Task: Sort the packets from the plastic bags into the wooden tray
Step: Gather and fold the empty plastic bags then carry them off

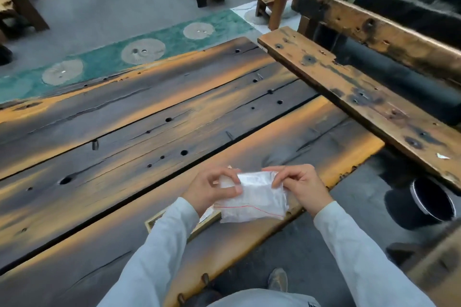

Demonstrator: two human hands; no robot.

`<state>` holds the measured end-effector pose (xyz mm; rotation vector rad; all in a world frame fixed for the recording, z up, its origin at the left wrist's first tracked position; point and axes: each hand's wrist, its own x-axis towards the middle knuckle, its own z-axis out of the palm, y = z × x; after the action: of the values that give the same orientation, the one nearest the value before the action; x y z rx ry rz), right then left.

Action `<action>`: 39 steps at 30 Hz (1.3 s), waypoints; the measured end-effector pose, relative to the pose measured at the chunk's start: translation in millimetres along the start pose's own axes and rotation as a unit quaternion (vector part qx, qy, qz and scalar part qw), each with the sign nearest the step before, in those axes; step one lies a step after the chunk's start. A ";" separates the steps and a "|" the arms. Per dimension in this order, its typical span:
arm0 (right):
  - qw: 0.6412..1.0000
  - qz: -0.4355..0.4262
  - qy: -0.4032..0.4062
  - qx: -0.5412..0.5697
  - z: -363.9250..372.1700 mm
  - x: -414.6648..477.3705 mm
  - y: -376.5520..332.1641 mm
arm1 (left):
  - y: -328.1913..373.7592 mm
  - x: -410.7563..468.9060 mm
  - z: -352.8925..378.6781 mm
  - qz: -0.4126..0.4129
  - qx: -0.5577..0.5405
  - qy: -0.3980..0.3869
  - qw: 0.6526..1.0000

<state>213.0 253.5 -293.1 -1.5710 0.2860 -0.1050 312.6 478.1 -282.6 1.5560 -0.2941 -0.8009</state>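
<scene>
Head view: a clear plastic bag (257, 199) is held above the near edge of the desk (149, 112), which is made of dark planks streaked with orange. The bag's far edge is pinched at its left corner by the left hand (212, 189) and at its right corner by the right hand (299, 184), with fingers and thumbs curled onto the film. The two hands are kept apart, with the bag stretched between them. A thin red line is seen across the bag's near end. Its contents appear whitish, and single packets cannot be told apart. The wooden tray (149, 224) lies on the desk just below the bag, largely hidden by the left sleeve (169, 239). A worn wooden bench (349, 87) stands to the right, and a black cylinder (404, 207) lies on the floor beneath it.
</scene>
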 end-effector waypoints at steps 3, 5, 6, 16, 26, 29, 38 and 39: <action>0.999 -0.005 0.044 0.012 -46.3 -15.8 4.5 | 0.2 16.4 46.2 0.002 0.040 -0.034 0.999; 0.997 -0.010 0.070 0.022 -76.6 -27.9 7.0 | -1.3 27.8 76.2 -0.005 0.049 -0.049 0.998; 0.996 -0.013 0.078 0.029 -89.0 -32.9 8.8 | -0.7 31.3 88.7 -0.008 0.049 -0.055 0.997; 0.982 0.075 0.100 0.139 -206.4 -89.8 20.6 | 9.8 77.5 218.1 0.029 0.093 -0.095 0.991; 0.978 0.078 0.190 0.028 -276.1 -132.2 32.7 | 13.7 123.5 299.8 0.016 0.131 -0.216 0.967; 0.966 0.095 0.239 0.017 -299.2 -137.5 40.4 | 16.2 147.8 323.0 -0.002 0.143 -0.265 0.954; 0.942 0.071 0.317 0.078 -375.2 -116.9 46.4 | 34.3 240.6 401.5 0.023 0.146 -0.359 0.922; 0.943 0.067 0.311 0.094 -384.2 -110.6 44.9 | 37.0 254.1 409.5 0.025 0.143 -0.364 0.920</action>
<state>7.2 -91.5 -315.6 -1.2890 0.8512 -0.5123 244.7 0.3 -309.7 1.4485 -1.0282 -1.3266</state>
